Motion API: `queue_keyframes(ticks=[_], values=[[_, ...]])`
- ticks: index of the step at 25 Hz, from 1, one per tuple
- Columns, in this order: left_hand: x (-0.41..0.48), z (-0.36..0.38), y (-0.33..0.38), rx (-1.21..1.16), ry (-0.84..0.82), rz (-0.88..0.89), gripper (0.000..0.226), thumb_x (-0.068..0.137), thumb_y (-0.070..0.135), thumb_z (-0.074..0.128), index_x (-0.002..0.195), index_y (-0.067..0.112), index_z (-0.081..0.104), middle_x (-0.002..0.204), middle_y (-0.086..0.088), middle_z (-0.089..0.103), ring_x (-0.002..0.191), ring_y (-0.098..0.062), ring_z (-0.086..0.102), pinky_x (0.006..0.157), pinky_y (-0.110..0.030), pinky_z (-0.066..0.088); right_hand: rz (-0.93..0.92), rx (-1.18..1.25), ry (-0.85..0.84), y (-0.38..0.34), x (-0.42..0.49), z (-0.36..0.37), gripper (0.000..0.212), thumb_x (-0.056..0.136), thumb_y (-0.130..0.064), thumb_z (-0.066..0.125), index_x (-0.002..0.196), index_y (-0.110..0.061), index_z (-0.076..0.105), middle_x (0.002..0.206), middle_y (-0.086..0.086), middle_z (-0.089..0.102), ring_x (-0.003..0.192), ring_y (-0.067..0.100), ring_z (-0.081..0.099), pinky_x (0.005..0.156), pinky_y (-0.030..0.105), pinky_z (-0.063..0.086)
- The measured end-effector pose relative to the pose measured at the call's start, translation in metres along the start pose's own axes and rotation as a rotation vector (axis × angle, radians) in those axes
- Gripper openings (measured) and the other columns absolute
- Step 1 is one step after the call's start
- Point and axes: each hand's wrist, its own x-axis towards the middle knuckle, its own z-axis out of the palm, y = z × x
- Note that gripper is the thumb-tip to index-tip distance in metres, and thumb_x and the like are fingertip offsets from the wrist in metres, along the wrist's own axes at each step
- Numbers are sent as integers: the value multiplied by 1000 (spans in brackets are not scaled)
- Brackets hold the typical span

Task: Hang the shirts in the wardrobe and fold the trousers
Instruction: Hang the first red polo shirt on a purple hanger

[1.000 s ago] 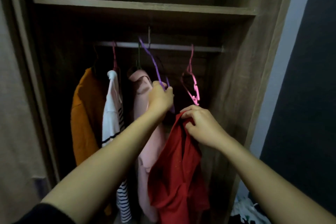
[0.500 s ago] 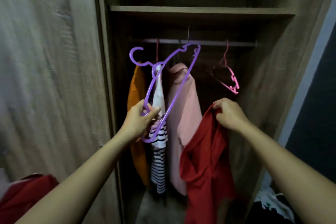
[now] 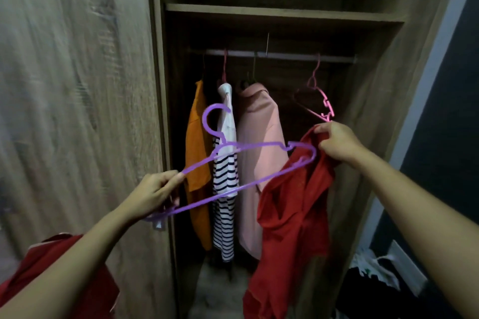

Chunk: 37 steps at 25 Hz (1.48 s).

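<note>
My left hand [image 3: 153, 193] grips one end of a purple plastic hanger [image 3: 248, 163], held roughly level in front of the open wardrobe. Its far end touches the red shirt [image 3: 293, 217], which hangs from my right hand [image 3: 337, 144] pinching its top edge. On the rail [image 3: 282, 55] hang an orange shirt [image 3: 198, 160], a white striped shirt [image 3: 225, 189] and a pink shirt [image 3: 259, 153]. An empty pink hanger [image 3: 320, 101] hangs at the rail's right end, just above my right hand.
A closed wooden wardrobe door [image 3: 77, 85] fills the left. A shelf [image 3: 282, 13] runs above the rail. Red cloth [image 3: 64, 267] lies at lower left under my left arm. Dark and white clothes [image 3: 373, 280] lie on the floor at lower right.
The purple hanger came off the rail in my left hand, then swung from upright to level, its far end reaching the red shirt. The view shifted left and back.
</note>
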Motion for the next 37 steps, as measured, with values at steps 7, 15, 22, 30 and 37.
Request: queue_keyframes(ticks=[7, 15, 22, 30, 37], values=[[-12, 58, 6, 226, 78, 295, 50, 88, 70, 26, 76, 24, 40, 51, 10, 46, 48, -2, 49, 51, -15, 32, -383, -293, -165, -50, -34, 32, 52, 72, -2, 54, 123, -14, 58, 131, 2, 51, 115, 28, 44, 96, 36, 43], [-21, 79, 22, -44, 422, 257, 60, 92, 63, 30, 66, 12, 46, 48, -6, 54, 44, -15, 53, 52, -36, 42, -887, -529, 317, -68, -37, 10, 52, 91, -62, 26, 91, -24, 63, 76, -3, 69, 70, 24, 63, 65, 35, 41], [-12, 78, 66, 324, 774, 330, 23, 83, 29, 52, 101, 16, 58, 102, -9, 60, 92, -28, 56, 79, -37, 43, -763, -457, 466, -57, -27, 2, 69, 94, -59, 18, 58, -16, 59, 54, 5, 63, 48, 29, 63, 42, 25, 32], [-37, 173, 30, -5, 14, -242, 55, 79, 31, 68, 127, 40, 44, 117, -6, 50, 109, -28, 55, 94, -36, 47, -744, -288, 573, -91, -39, -25, 65, 91, -58, 24, 66, -13, 65, 58, 6, 65, 59, 31, 65, 48, 24, 27], [-15, 117, 2, -418, 83, -404, 107, 44, 23, 71, 143, 17, 32, 113, -6, 58, 89, -19, 58, 88, -38, 49, -876, -526, 579, -38, -43, -23, 65, 96, -55, 26, 52, -15, 52, 49, 2, 58, 43, 24, 61, 38, 21, 25]])
